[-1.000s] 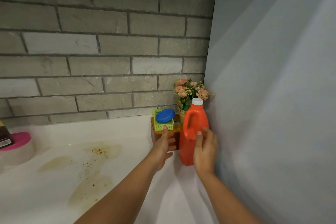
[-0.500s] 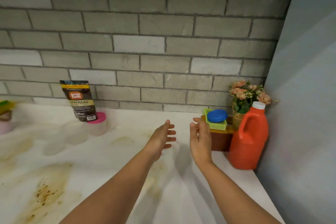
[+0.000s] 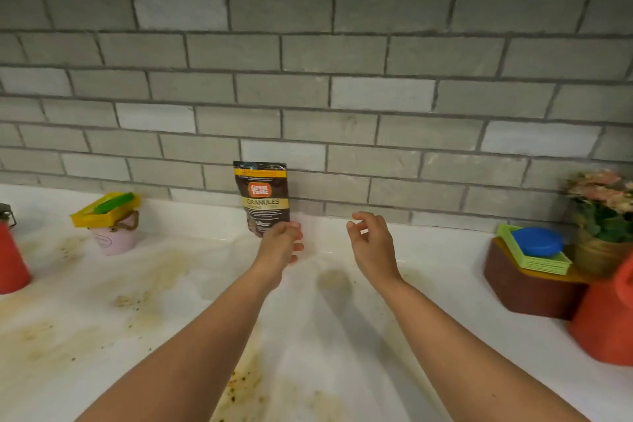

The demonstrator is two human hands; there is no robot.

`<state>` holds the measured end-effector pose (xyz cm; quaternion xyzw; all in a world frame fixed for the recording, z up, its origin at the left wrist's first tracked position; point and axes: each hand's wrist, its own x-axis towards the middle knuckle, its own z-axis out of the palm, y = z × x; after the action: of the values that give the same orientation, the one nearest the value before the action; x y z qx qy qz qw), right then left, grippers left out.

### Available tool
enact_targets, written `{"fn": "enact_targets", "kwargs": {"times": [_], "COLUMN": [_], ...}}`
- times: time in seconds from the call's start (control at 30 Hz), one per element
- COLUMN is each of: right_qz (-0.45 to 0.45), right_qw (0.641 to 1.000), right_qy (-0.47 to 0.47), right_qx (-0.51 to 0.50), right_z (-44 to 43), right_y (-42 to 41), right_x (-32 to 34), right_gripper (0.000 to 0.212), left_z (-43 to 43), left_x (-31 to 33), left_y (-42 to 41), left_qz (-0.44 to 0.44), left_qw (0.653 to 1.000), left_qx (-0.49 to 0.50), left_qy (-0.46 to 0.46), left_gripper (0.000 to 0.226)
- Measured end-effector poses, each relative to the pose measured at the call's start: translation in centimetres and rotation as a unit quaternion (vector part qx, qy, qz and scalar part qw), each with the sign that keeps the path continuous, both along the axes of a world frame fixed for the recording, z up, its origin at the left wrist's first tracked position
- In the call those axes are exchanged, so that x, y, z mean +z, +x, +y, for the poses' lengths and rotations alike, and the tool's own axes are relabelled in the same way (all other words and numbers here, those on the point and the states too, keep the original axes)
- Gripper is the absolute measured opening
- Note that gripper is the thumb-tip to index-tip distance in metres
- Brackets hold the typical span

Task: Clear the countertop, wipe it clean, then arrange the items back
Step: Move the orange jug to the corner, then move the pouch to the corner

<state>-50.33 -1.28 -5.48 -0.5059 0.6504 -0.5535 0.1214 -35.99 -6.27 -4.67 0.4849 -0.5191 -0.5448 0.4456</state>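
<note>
- The granules pouch (image 3: pixel 262 197) stands upright against the grey brick wall (image 3: pixel 342 86) at about 12 o'clock on the white countertop (image 3: pixel 342 346), its long axis vertical.
- The left hand (image 3: pixel 279 247) is the nearer 1: its fingertips sit at the pouch's lower right corner, at or just short of touching, fingers loosely spread and gripping nothing.
- The right hand (image 3: pixel 371 243) hovers at 1 o'clock, apart from the pouch, fingers curled half-open and empty.
- My guess: the pouch goes next, and the left hand must shift toward 11 o'clock to wrap it.
- The pouch looks like glossy, flexible film, likely to crumple or tip under a pinch.
- The countertop is smooth and shiny, with brown stains and dark specks from 6 to 9 o'clock.
- A pink pot (image 3: pixel 116 236) with a yellow tray sits at 10 o'clock.
</note>
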Motion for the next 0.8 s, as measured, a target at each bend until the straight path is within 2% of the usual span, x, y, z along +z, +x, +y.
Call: {"fn": "enact_targets", "kwargs": {"times": [0.23, 0.37, 0.5, 0.67, 0.8], "right_qz": [0.005, -0.028, -0.051, -0.066, -0.047], "right_qw": [0.998, 0.996, 0.993, 0.991, 0.994], "right_qy": [0.062, 0.082, 0.100, 0.110, 0.092], "right_qx": [0.015, 0.015, 0.031, 0.040, 0.040], "right_z": [-6.9, -10.1, -12.3, -13.9, -13.8], "right_y": [5.3, 7.0, 8.0, 9.1, 9.6], "right_x": [1.8, 2.7, 2.9, 2.6, 2.6], "right_gripper": [0.033, 0.037, 0.043, 0.039, 0.030], "left_z": [-6.6, -9.4, -11.6, -12.7, -12.6], "left_x": [1.7, 2.2, 2.1, 1.7, 1.4], "left_y": [6.7, 8.0, 7.8, 7.4, 7.2], "left_qz": [0.019, 0.013, 0.006, 0.017, 0.041], "left_qw": [0.998, 0.997, 0.995, 0.997, 0.998], "left_qx": [0.049, 0.072, 0.091, 0.067, 0.026], "left_qy": [-0.017, -0.031, -0.037, -0.025, -0.036], "left_gripper": [0.012, 0.012, 0.039, 0.049, 0.041]}}
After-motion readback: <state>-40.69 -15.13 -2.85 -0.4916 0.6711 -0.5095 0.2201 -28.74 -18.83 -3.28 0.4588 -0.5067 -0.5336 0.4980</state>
